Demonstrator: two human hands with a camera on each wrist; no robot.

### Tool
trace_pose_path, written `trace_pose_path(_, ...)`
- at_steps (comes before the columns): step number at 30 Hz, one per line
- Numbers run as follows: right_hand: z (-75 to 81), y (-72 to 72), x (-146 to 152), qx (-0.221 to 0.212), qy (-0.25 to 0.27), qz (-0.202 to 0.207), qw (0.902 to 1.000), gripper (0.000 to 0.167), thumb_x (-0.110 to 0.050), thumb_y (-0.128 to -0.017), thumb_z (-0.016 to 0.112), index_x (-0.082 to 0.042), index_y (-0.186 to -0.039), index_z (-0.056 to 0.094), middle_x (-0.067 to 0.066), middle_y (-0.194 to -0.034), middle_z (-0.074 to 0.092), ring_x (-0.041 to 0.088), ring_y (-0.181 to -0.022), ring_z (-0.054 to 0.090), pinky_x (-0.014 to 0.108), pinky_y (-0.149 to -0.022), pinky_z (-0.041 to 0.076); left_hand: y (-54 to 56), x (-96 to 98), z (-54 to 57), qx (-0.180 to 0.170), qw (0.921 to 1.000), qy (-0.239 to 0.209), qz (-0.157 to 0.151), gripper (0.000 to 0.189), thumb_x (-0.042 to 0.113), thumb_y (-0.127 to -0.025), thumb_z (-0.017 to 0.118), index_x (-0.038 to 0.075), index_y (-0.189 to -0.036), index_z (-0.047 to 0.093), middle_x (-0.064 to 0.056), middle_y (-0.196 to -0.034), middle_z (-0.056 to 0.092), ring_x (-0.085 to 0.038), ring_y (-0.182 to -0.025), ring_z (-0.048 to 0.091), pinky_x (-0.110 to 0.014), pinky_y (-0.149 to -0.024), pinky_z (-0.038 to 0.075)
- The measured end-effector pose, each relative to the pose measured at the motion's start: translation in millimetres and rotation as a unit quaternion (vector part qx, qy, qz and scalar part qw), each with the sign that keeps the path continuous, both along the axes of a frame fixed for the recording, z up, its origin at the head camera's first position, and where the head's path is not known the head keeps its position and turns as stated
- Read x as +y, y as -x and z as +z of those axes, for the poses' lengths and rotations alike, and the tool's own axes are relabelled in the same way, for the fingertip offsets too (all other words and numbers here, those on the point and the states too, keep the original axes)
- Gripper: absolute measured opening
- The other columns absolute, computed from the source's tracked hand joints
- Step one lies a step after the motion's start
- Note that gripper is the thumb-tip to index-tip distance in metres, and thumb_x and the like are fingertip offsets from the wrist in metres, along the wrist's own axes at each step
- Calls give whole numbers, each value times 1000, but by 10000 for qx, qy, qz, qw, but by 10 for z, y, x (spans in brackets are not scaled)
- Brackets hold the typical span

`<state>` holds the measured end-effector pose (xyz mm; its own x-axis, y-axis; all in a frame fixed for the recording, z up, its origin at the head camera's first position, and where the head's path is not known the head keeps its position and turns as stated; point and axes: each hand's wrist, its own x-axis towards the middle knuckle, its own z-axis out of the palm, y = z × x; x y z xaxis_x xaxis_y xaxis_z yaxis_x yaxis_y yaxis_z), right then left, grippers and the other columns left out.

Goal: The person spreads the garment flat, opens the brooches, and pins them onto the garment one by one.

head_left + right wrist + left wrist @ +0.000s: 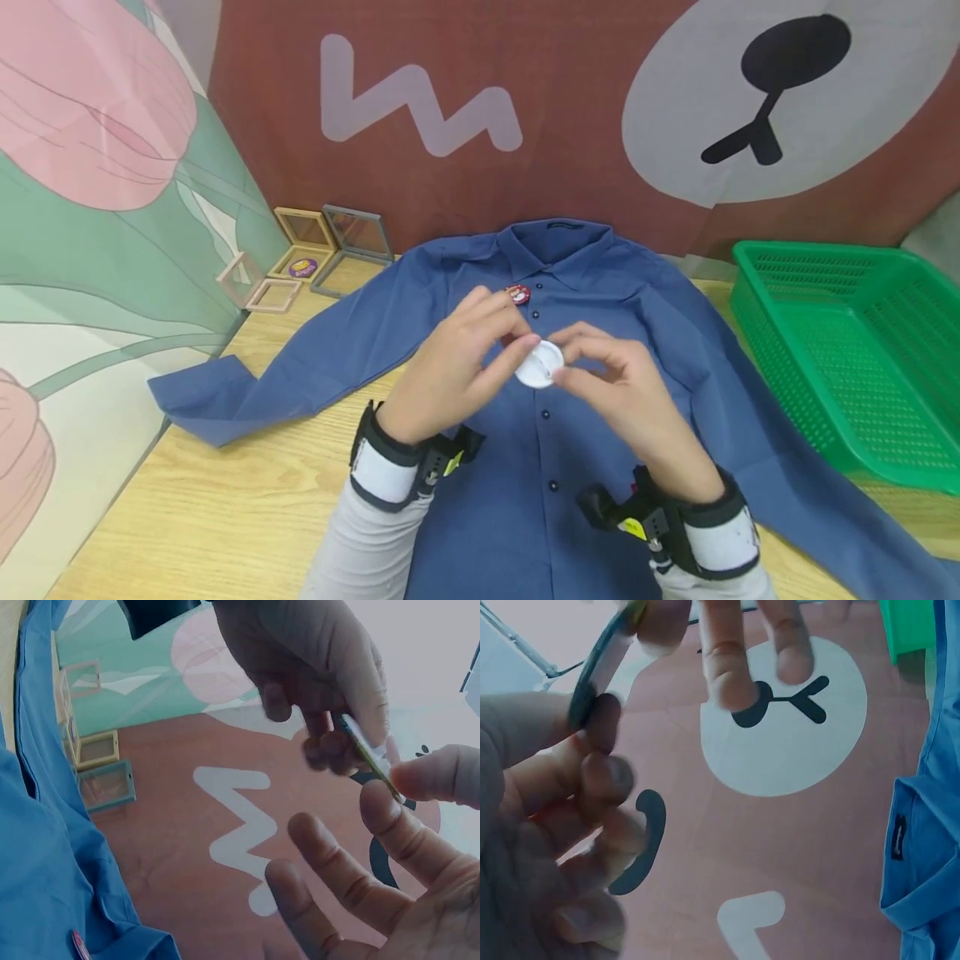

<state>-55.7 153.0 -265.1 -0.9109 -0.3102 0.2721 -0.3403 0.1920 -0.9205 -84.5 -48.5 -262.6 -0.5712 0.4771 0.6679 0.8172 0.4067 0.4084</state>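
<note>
Above the front of a blue button-up shirt [495, 500], both hands hold a round pin-back badge [538, 365], its white back and pin facing up. My left hand [472, 358] pinches its left edge between thumb and fingers. On the opposite edge, the thumb and index finger of my right hand [618, 375] pinch it near the pin. Seen edge-on, the badge [365, 754] spans the two hands in the right wrist view, where the other right fingers spread apart. Beyond the left fingers, a red round badge [518, 293] lies on the shirt near the collar.
Small hinged display frames [358, 233] stand open at the back left, one holding a purple round badge [303, 267]. A green plastic basket [817, 392] sits at the right. The shirt's sleeves spread across the wooden table [225, 508]. A printed cloth [570, 108] hangs behind.
</note>
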Motion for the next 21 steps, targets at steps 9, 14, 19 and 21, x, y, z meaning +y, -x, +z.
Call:
trace_pose_path(9, -22, 45, 50, 762, 64, 401, 9963, 11, 4, -94, 62, 2, -102, 69, 2, -116, 64, 17, -110, 60, 29, -84, 59, 23, 87, -11, 837, 9899, -1119, 240, 13, 8, -93, 64, 6, -81, 63, -4, -81, 60, -22, -91, 51, -36, -89, 43)
trace_pose_path(14, 1, 21, 35, 863, 276, 308, 9954, 11, 5, -94, 61, 2, -101, 69, 5, -115, 64, 19, -110, 60, 29, -85, 58, 21, 77, 1, 744, 9897, -1204, 187, 13, 8, -94, 63, 6, -81, 62, -4, -82, 60, -22, -92, 51, -35, -88, 43)
trace_pose_path(19, 23, -4, 34, 760, 560, 163, 9954, 10, 6, -94, 59, 2, -97, 68, 4, -113, 67, 21, -111, 60, 27, -86, 56, 19, 74, -9, 644, 9909, -1182, 48, 11, 8, -94, 64, 6, -83, 64, -3, -82, 62, -20, -92, 52, -33, -87, 44)
trace_pose_path(21, 25, -17, 38, 785, 785, 65, 9938, 11, 9, -93, 58, 2, -95, 67, 5, -110, 68, 22, -110, 61, 27, -85, 55, 9, 86, -15, 595, 9912, -1186, -44, 11, 8, -93, 65, 7, -83, 65, -2, -82, 62, -20, -92, 52, -32, -87, 45)
